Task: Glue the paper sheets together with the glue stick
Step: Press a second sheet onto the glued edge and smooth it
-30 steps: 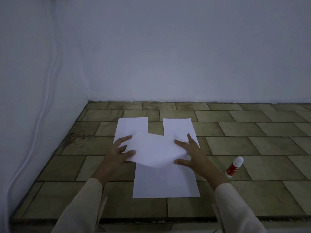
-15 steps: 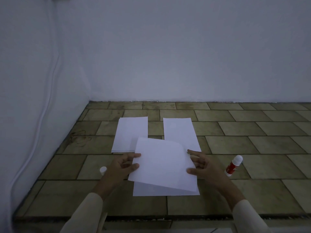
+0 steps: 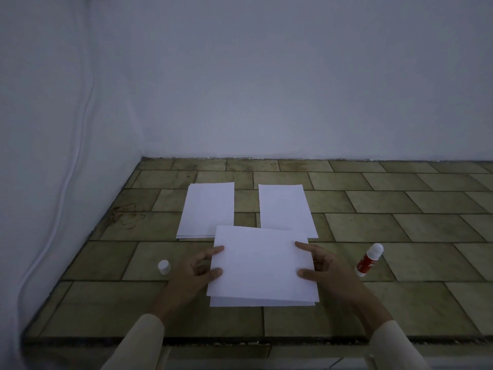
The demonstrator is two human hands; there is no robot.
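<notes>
On the tiles (image 3: pixel 426 263), glue stick (image 3: pixel 369 260) points away, rightward

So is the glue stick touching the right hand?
Apart. The head view shows bare tile between the glue stick and the right hand.

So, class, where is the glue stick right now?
In the head view the glue stick lies on the tiles at the right, just outside the right hand and apart from the sheet it holds.
</notes>
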